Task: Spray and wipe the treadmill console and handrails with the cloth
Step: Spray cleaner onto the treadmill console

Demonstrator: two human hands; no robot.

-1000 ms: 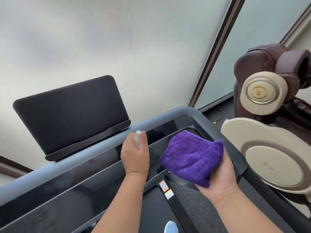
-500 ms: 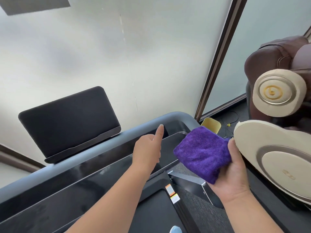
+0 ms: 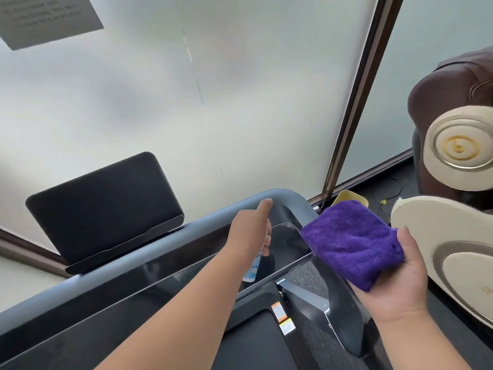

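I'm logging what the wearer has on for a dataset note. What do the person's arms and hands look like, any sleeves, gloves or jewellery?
Both forearms are bare as far as the picture shows: no sleeves in view. The left hand and right hand wear no gloves, and no rings, watch or bracelets show.

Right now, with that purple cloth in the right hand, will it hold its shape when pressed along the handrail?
Probably not: the purple cloth lies folded and droops over the right hand, so it looks soft and floppy. Its fuzzy pile should grip, not slide. It seems light.
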